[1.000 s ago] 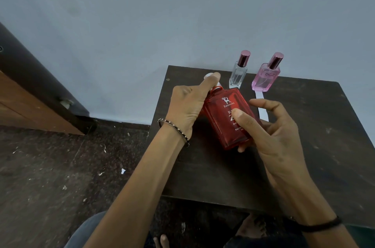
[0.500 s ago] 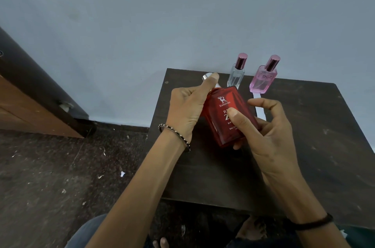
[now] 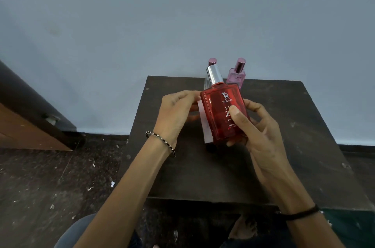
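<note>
A plain room in a home — bare blue-grey wall (image 3: 182, 14) across the upper frame, dark speckled floor (image 3: 50, 176) at lower left. A small dark table (image 3: 304, 146) at centre bears a pink perfume bottle (image 3: 236, 76).

Dim corner: a dark table (image 3: 304, 136) set against a plain wall (image 3: 182, 14)

The wall is a pale blue-grey, bare and evenly lit by soft light, with a faint smudge high on its left part. The table is dark wood with a square top, scuffed and flecked with pale marks, and its back edge sits close to the wall. The floor (image 3: 40, 176) is dark, speckled stone, strewn with small white scraps (image 3: 112, 183) to the left of the table. At the far left stands a piece of brown wooden furniture (image 3: 18, 134) with a thick black edge (image 3: 30, 101), running at a slant down to the floor near the foot of the wall.
</note>
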The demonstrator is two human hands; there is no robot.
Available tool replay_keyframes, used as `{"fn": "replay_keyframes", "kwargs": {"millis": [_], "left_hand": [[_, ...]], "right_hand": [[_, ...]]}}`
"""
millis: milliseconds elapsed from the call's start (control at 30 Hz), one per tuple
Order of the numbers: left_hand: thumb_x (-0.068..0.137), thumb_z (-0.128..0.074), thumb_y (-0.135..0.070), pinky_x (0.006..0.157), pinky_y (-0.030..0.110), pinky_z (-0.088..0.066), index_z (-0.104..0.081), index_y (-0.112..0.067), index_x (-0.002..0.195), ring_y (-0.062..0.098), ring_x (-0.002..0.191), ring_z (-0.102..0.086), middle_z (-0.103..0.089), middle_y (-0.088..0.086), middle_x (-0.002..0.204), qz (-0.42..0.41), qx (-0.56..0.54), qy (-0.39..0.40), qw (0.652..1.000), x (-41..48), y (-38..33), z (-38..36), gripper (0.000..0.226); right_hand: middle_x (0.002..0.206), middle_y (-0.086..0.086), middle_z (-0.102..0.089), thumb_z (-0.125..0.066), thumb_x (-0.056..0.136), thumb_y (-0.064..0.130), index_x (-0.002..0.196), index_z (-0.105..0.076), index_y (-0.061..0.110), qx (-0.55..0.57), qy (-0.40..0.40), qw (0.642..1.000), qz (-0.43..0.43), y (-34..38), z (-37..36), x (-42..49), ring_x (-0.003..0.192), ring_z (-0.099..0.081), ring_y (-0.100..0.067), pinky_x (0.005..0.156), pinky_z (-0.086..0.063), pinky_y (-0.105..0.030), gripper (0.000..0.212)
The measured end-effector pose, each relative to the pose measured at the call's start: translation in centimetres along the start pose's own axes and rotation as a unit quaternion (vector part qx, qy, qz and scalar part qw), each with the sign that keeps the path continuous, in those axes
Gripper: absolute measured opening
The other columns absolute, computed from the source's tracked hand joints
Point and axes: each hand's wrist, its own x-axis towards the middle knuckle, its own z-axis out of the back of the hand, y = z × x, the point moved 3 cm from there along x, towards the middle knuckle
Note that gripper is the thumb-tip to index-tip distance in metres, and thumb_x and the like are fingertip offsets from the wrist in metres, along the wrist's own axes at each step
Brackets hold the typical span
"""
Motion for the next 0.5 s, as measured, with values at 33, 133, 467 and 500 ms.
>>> {"fn": "replay_keyframes", "kwargs": {"millis": [33, 133, 467, 500], "left_hand": [[0.093, -0.061, -0.013, 0.077, 0.033, -0.06, -0.078, -0.01, 0.094, 0.023, 0.097, -0.073, -0.077, 0.007, 0.095, -0.007, 0.014, 0.008, 1.0, -0.2, 0.1, -0.4, 0.017], [0.092, -0.061, -0.005, 0.087, 0.043, -0.06, -0.078, -0.012, 0.094, 0.024, 0.098, -0.073, -0.078, 0.008, 0.096, -0.018, 0.051, 0.006, 0.998, -0.7, 0.6, -1.3, 0.019], [0.092, -0.066, -0.007, 0.074, 0.026, -0.058, -0.074, -0.016, 0.105, 0.013, 0.083, -0.069, -0.075, 0.005, 0.096, -0.082, 0.132, 0.027, 0.988, -2.1, 0.2, -7.3, 0.018], [0.091, -0.067, -0.008, 0.075, 0.024, -0.058, -0.075, -0.018, 0.104, 0.012, 0.088, -0.07, -0.074, 0.002, 0.098, -0.093, 0.15, 0.028, 0.984, -1.7, 0.4, -8.1, 0.018]], "right_hand": [[0.11, 0.008, -0.07, -0.07, 0.074, 0.038, 0.122, -0.057, 0.026, 0.003, -0.004, 1.0, 0.0, 0.1, 0.4, -0.2, 0.094, -0.074, -0.01, 0.056, -0.058, -0.023, 0.051], [0.111, 0.008, -0.071, -0.069, 0.079, 0.036, 0.126, -0.059, 0.022, 0.012, -0.014, 1.0, 0.006, 0.2, 1.7, -0.6, 0.096, -0.073, -0.01, 0.058, -0.058, -0.024, 0.05], [0.11, 0.0, -0.072, -0.069, 0.083, 0.034, 0.127, -0.06, 0.018, 0.073, -0.124, 0.989, 0.036, 1.2, 8.3, -0.7, 0.086, -0.074, -0.016, 0.054, -0.055, -0.025, 0.047], [0.109, 0.002, -0.072, -0.069, 0.084, 0.034, 0.127, -0.06, 0.019, 0.075, -0.138, 0.987, 0.035, 1.1, 8.9, -0.6, 0.087, -0.075, -0.016, 0.055, -0.055, -0.026, 0.047]]}}
